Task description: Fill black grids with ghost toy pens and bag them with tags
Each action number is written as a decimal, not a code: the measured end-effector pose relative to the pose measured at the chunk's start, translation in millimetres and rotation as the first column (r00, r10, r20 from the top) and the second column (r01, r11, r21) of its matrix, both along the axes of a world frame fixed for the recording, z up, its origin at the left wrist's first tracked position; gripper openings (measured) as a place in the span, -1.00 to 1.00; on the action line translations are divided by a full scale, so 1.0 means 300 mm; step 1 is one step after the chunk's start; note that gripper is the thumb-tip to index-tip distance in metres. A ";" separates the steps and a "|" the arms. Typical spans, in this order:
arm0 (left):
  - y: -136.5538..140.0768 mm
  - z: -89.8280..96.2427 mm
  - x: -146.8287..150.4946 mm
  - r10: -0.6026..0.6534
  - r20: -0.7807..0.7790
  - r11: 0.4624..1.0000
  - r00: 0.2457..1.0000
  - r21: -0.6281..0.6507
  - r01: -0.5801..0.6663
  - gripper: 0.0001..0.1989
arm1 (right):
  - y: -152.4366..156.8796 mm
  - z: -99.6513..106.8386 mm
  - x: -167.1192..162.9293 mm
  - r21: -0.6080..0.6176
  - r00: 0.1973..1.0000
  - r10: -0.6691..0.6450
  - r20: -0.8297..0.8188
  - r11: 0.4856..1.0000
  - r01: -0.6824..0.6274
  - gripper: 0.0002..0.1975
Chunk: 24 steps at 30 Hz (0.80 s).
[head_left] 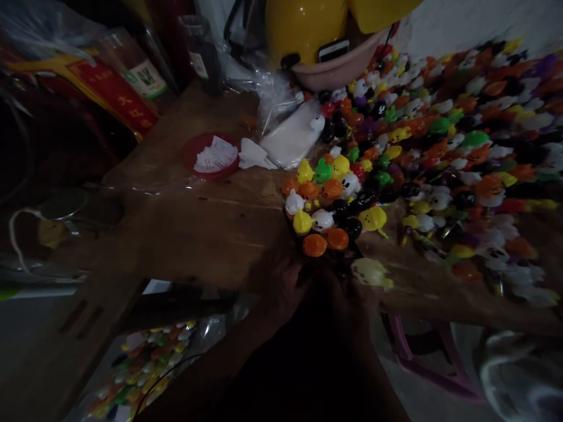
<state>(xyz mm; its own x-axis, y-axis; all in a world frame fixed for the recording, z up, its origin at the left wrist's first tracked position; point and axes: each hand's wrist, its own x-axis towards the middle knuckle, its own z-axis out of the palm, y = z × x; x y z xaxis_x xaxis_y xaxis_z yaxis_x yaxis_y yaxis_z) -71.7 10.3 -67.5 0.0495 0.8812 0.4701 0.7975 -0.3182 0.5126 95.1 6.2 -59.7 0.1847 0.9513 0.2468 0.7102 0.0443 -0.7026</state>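
In the head view, several small cartoon-head figures in orange, yellow, white, green and black stand packed together in a dark box (297, 239) at the table's near edge. My left hand (284, 284) is closed at the box's near left corner. My right hand (358, 299) is closed at its near right side; deep shadow hides most of the fingers. Beside the right hand lies a pale yellow figure (370, 273) on the table. A yellow figure (373, 219) leans at the box's right side.
A large heap of similar figures (466, 146) covers the wooden table's (197, 228) right side. Further back are a red dish (197, 153) with paper slips, a plastic bag (290, 138), and a pink basin (334, 73) holding a yellow helmet (303, 29). A pink stool (440, 375) stands below.
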 end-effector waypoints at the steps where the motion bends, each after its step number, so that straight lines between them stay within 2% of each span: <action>1: 0.000 0.002 0.001 0.002 0.007 1.000 1.000 0.015 -0.002 -0.80 | -0.003 0.010 0.019 0.030 1.000 -0.024 0.008 0.999 0.023 -0.49; 3: -0.009 0.008 -0.003 0.007 0.093 1.000 0.996 0.023 -0.009 -0.86 | -0.008 0.024 0.071 0.114 0.995 -0.095 0.018 0.989 0.092 -0.56; 6: -0.035 0.030 -0.036 0.039 0.330 0.998 0.943 0.026 -0.050 -0.90 | -0.022 0.024 0.162 0.199 0.980 -0.190 0.055 0.964 0.175 -0.66; 9: -0.030 0.088 -0.084 0.039 0.436 0.990 0.899 0.103 -0.093 -0.76 | -0.037 0.003 0.224 0.215 0.976 -0.187 0.109 0.963 0.161 -0.70; 11: 0.010 0.145 -0.098 -0.014 0.380 0.978 0.925 0.199 -0.067 -0.63 | -0.038 -0.012 0.239 0.210 0.981 -0.141 0.134 0.971 0.111 -0.70; 15: 0.110 0.238 -0.082 -0.137 0.088 0.929 0.987 0.358 0.097 -0.70 | -0.019 0.007 0.239 0.162 0.991 -0.006 0.136 0.987 -0.016 -0.69; 18: 0.129 0.253 -0.074 -0.135 0.015 0.943 0.991 0.310 0.123 -0.83 | -0.007 0.114 0.241 0.157 0.984 0.132 0.121 0.976 -0.151 -0.72; 21: 0.099 0.228 -0.076 -0.104 0.148 0.983 0.984 0.164 0.079 -0.87 | 0.008 0.296 0.239 0.229 0.944 0.245 0.221 0.928 -0.295 -0.72; 24: 0.067 0.193 -0.065 -0.045 0.320 0.998 0.946 0.058 0.028 -0.84 | 0.054 0.482 0.214 0.259 0.872 0.348 0.345 0.857 -0.445 -0.69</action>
<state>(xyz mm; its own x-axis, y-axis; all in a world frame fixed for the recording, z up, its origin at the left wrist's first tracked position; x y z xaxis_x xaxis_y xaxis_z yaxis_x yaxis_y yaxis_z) -91.1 30.3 -9.6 -0.0798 0.8558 0.5112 0.5809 -0.3768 0.7215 159.2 22.4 84.8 -0.3127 0.7863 0.5329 0.7438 0.5516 -0.3774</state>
